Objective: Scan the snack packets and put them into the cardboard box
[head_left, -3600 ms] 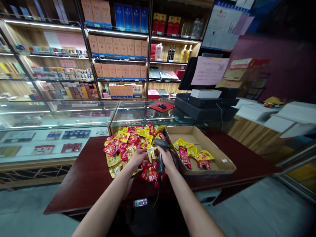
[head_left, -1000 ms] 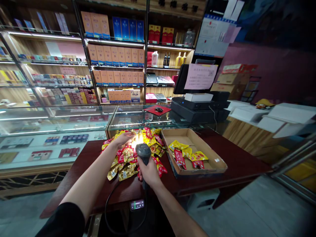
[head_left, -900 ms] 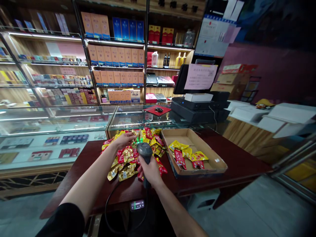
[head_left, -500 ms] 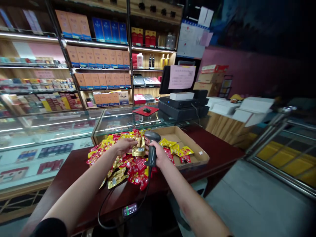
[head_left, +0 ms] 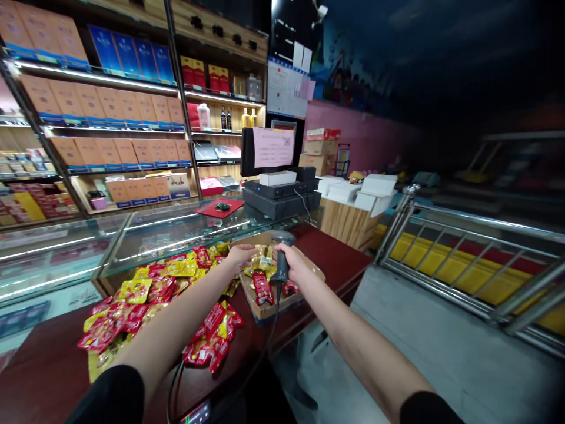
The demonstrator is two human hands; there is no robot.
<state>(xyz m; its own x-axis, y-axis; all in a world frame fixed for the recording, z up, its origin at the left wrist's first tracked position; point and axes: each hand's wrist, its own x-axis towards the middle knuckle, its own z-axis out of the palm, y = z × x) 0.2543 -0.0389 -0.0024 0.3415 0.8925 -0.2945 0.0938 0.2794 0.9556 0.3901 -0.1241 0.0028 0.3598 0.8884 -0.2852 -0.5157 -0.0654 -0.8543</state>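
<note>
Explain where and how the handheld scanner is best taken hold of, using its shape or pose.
Probably by the scanner's handle, from the right side, where the right hand grips it: the handle is slimmer than the wide head above it, and the cable leaves at the lower end, so a grip fits between them.

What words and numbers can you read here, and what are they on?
None are clear enough to quote.
Pink paper on the monitor: printed rows and a square code, too blurred.
Wooden board up top: four dark characters, too blurred.
White poster behind the monitor: too small.
Blue boxes and orange boxes: too small.
Red and yellow packets: too small.
Gold packet near the scanner: too small.
</note>
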